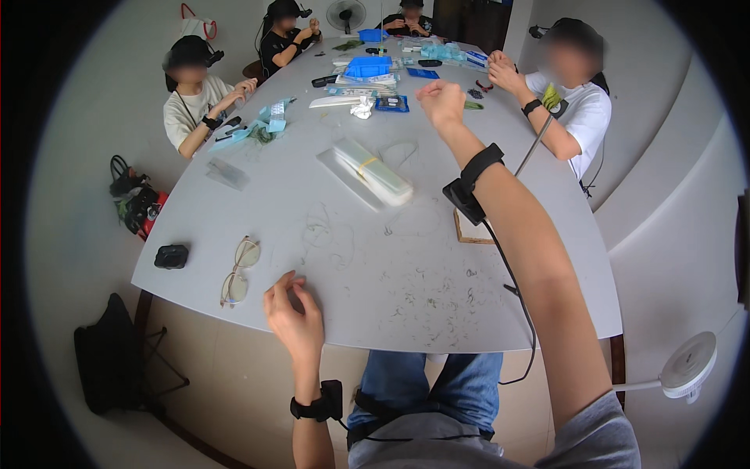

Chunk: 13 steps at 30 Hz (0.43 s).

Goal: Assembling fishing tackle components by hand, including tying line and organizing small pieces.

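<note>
My left hand rests at the table's front edge, right of a pair of glasses. Its fingers are loosely bent, with a gap to the thumb and nothing visible in them. Stretched far across the table, my right hand has its fingers curled together; whatever they hold, if anything, is hidden. Just left of it lies a blue packet. Between my hands sits a bundle of clear plastic sleeves with a yellow band around it. Beneath my right forearm, a wood-edged board shows in part.
Dark green clippings are scattered on the table. A small black device lies at left. Crumpled white tissue, a blue tray and stacked packs stand farther back. Several people sit around the table. A cable hangs along my right arm.
</note>
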Available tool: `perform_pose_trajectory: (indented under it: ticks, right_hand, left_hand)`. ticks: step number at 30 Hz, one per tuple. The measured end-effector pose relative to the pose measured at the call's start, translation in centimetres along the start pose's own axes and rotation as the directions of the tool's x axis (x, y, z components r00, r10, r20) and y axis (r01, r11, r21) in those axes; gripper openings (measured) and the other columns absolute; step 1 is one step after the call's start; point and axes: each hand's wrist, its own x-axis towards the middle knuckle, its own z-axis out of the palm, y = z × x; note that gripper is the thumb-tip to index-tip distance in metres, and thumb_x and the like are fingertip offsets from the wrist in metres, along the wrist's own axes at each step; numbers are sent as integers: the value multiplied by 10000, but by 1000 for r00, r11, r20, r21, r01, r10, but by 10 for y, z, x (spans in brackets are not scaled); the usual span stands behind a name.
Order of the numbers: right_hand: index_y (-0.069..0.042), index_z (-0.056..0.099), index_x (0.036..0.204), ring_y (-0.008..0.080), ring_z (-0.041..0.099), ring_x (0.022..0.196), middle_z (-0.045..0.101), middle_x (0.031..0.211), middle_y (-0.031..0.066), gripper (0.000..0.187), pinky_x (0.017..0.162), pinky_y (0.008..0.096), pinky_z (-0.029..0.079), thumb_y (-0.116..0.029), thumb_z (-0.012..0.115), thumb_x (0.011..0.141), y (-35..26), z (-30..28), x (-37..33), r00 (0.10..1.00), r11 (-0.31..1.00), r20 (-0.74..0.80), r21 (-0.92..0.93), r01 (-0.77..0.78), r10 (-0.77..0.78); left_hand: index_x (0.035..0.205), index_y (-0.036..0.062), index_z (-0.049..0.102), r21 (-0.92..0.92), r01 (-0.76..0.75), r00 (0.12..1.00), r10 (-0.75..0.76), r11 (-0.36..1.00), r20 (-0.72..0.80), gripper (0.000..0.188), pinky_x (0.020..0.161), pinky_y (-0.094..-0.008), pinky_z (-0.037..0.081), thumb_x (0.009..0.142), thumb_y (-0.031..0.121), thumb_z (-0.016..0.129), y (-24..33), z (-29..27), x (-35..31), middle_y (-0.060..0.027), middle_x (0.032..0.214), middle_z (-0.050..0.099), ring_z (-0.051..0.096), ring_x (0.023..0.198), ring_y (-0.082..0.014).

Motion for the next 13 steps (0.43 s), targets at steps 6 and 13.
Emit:
perform_pose_trajectory:
  ticks: [6,13]
  right_hand:
    - [-41,669,805,318,644,841,658,849,200,127,748,399,505,-116,715,714,-30,-18,10,990,958,62,-249,140,-129]
    - [-93,729,757,254,529,1157,639,987,249,100,1026,264,334,-179,695,718,28,10,7,960,747,273,-624,228,-65]
  left_hand:
    - [1001,-1,593,29,-75,997,75,997,-19,198,758,-356,437,813,-2,531,1,-2,2,-83,838,656,546,875,-257]
    - [1003,13,598,41,-42,999,43,998,-2,197,785,-367,437,813,20,544,-7,2,0,-88,849,658,542,902,-244]
